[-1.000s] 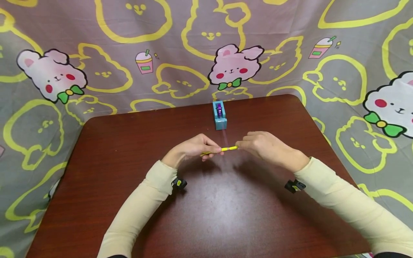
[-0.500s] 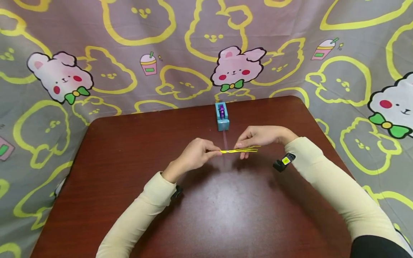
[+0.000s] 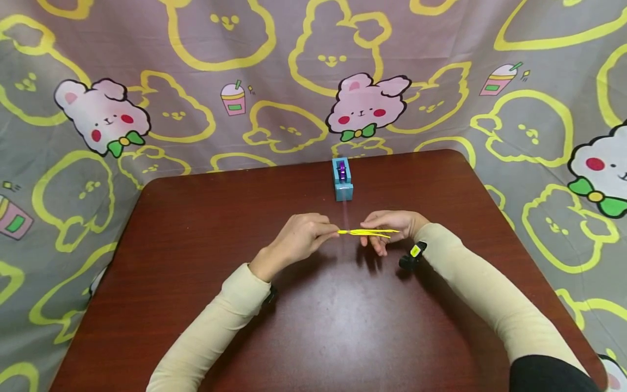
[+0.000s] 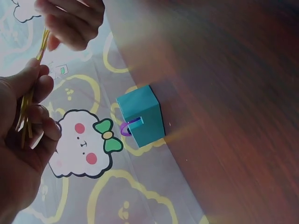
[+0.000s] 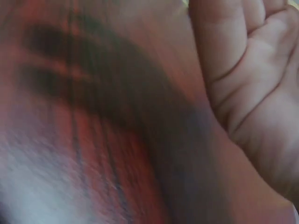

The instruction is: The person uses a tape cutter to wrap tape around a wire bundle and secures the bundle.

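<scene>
A bundle of thin yellow strands (image 3: pixel 369 232) lies crosswise above the middle of the table in the head view. My left hand (image 3: pixel 303 235) pinches its left end between thumb and fingertips. My right hand (image 3: pixel 389 224) is at the loose right ends, thumb and fingers spread apart around them; any light contact is unclear. A clear tape strip (image 3: pixel 345 213) runs from the blue tape dispenser (image 3: pixel 344 191), with its purple reel, towards the bundle. In the left wrist view, yellow strands (image 4: pixel 29 100) pass through a hand's fingers. The right wrist view shows part of my right palm (image 5: pixel 252 88).
The dark red-brown table (image 3: pixel 220 212) has rounded far corners. A patterned curtain (image 3: pixel 274 71) hangs behind it and along its sides. A small black wrist camera (image 3: pixel 413 256) sits below my right cuff.
My right hand has turned palm-up, held the strands, then spread its fingers. The left hand has shifted to pinch the bundle's left end. The loose strand ends now point right instead of left.
</scene>
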`<state>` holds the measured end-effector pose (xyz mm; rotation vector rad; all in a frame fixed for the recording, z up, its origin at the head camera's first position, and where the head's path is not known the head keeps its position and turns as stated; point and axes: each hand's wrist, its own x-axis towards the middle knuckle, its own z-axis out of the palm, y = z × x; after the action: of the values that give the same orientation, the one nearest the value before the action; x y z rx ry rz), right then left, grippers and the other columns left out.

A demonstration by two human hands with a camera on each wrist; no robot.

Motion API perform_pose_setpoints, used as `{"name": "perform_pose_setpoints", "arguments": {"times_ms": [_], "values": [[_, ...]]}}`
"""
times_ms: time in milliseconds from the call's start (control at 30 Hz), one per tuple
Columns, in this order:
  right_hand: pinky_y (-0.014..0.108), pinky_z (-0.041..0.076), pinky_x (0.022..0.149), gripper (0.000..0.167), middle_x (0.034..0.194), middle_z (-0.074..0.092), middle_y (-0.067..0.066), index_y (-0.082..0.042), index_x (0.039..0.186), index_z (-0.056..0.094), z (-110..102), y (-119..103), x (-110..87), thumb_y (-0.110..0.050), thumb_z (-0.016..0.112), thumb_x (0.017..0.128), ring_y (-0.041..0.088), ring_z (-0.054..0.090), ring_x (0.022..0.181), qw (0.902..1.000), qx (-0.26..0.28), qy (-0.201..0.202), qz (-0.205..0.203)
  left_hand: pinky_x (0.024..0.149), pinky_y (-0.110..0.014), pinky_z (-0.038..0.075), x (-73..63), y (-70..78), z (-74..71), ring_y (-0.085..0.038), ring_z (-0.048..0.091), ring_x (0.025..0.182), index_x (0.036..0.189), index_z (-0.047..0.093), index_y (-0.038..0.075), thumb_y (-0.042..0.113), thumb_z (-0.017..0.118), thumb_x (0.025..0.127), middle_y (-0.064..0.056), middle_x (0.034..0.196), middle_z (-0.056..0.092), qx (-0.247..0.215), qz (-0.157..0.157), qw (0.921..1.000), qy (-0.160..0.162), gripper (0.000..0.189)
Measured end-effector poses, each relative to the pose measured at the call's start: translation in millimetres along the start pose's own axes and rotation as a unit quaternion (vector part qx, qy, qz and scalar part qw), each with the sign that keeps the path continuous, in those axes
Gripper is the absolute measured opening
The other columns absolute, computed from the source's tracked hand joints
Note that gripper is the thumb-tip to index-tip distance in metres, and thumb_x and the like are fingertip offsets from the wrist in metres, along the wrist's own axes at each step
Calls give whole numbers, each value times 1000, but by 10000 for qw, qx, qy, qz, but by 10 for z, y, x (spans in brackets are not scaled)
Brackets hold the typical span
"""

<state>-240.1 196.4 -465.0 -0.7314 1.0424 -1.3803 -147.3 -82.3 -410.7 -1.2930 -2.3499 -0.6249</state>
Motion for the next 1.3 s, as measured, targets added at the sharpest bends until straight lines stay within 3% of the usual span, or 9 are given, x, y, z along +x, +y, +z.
{"name": "perform_pose_setpoints", "arguments": {"times_ms": [167, 467, 633, 767, 833, 933, 1033, 1200, 1300], "values": [[33, 58, 62, 38, 71, 71, 7, 6, 98, 69, 42, 7, -28, -15, 40, 109, 17, 70, 62, 9987, 101, -236, -440, 57, -22, 46, 21, 4, 14, -7, 54, 64, 93, 80, 10, 12, 79, 88, 6, 72, 61, 139, 135, 9998, 49, 5], [35, 58, 61, 31, 78, 68, 11, 6, 105, 68, 205, -243, -173, -9, 41, 108, 20, 67, 67, 9922, -1159, 366, 262, 56, -23, 46, 55, 9, 28, -8, 54, 66, 94, 81, 12, 14, 81, 87, 6, 73, 62, 295, 225, 9993, 0, 8], [38, 58, 63, 24, 73, 64, 17, 3, 103, 70, 444, -502, -245, -11, 52, 106, 25, 62, 63, 9620, -2436, 1141, 457, 58, -23, 46, 77, -7, 44, -7, 53, 65, 97, 82, 13, 15, 81, 87, 6, 76, 66, -14, -57, 10000, 41, 10], [35, 56, 61, 19, 69, 64, 14, -7, 99, 74, 655, -663, -283, -15, 57, 104, 29, 60, 62, 9113, -3732, 1686, 434, 58, -23, 44, 108, -18, 43, -7, 51, 63, 102, 81, 12, 14, 80, 88, 7, 79, 67, -1072, -923, 9899, -115, 14], [31, 52, 59, 17, 67, 63, 9, -13, 96, 74, 748, -708, -297, -14, 58, 104, 27, 59, 62, 8750, -4439, 1898, 354, 57, -24, 43, 131, -32, 38, -11, 52, 63, 102, 81, 11, 15, 80, 89, 6, 80, 67, -1824, -1539, 9708, -259, 14], [28, 47, 58, 16, 65, 60, -1, -18, 93, 72, 848, -711, -307, -13, 60, 103, 16, 55, 60, 8135, -5403, 2146, 146, 54, -25, 41, 167, -89, 27, -17, 53, 62, 101, 80, 9, 18, 76, 92, -6, 82, 72, -2949, -2397, 9238, -462, 13], [27, 47, 59, 13, 65, 57, -8, -20, 94, 71, 923, -669, -305, -14, 63, 101, 7, 52, 60, 7540, -6096, 2446, -29, 54, -31, 44, 205, -204, 24, -23, 53, 58, 102, 79, 6, 29, 67, 99, -18, 84, 72, -3990, -3048, 8610, -812, 26], [33, 56, 72, 9, 86, 70, -8, -15, 103, 76, 958, -519, -307, -13, 72, 95, 7, 64, 77, 6420, -7058, 2911, -703, 59, -30, 48, 243, -451, 89, -16, 54, 55, 116, 67, -13, 33, 52, 106, -26, 86, 69, -5346, -3559, 7468, -1728, 50], [34, 56, 71, 19, 91, 73, -1, -9, 107, 77, 943, -424, -311, -10, 78, 89, 13, 64, 78, 5725, -7525, 3061, -1106, 60, -28, 49, 259, -559, 177, -15, 55, 56, 119, 59, -22, 27, 48, 108, -20, 81, 70, -5797, -3585, 7004, -2117, 51]]}}
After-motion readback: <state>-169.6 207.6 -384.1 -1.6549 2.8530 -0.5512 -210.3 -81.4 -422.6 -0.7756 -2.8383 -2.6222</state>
